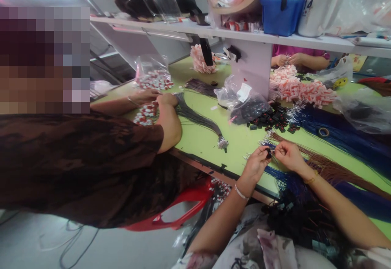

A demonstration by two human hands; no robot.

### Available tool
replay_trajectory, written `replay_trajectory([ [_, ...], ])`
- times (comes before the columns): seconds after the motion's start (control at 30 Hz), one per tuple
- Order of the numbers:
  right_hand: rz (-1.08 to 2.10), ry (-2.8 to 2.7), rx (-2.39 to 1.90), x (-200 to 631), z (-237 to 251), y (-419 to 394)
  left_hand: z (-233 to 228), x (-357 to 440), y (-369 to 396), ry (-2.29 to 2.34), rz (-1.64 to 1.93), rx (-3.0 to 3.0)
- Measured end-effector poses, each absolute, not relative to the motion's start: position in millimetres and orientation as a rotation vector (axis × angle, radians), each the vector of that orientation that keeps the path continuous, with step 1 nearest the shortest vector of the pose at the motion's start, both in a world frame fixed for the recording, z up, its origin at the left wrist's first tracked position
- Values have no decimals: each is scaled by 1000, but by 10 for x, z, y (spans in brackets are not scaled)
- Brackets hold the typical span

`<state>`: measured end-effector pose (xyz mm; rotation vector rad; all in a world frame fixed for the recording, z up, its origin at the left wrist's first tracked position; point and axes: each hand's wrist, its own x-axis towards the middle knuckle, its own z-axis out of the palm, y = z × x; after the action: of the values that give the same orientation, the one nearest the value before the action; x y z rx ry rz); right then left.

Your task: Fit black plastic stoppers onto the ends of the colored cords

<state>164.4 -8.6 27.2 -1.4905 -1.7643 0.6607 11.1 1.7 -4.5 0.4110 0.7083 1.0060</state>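
My left hand (256,162) pinches a small black connector housing (269,153) above the green table. Close beside it, my right hand (288,155) is closed on a thin wire whose end meets the housing; whether the tip is inside it I cannot tell. A dark wire hangs below the fingers. Under and around my hands lie a bundle of brown wires (330,171) and a bundle of blue wires (324,124) with silvery terminal ends. A pile of loose black housings (275,118) sits just beyond. Black pieces with wires (293,216) rest on my lap.
A co-worker's arm (169,118) reaches over red-and-white connectors (146,112) at left, beside grey wires (198,118). Pink-white connectors (302,88) lie by another person's hands (287,60). A shelf (189,28) holding a blue bin (282,16) crosses above. A red stool (183,208) stands below.
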Motion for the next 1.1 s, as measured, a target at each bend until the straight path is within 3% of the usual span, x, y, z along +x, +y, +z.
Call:
replay_trajectory([
  [0.9,658,-1933,-1483,1627,283,-142,-9,164,-7,842,1021,546],
  [1.1,945,-1849,-1410,1815,397,-19,223,191,-303,944,1250,918],
])
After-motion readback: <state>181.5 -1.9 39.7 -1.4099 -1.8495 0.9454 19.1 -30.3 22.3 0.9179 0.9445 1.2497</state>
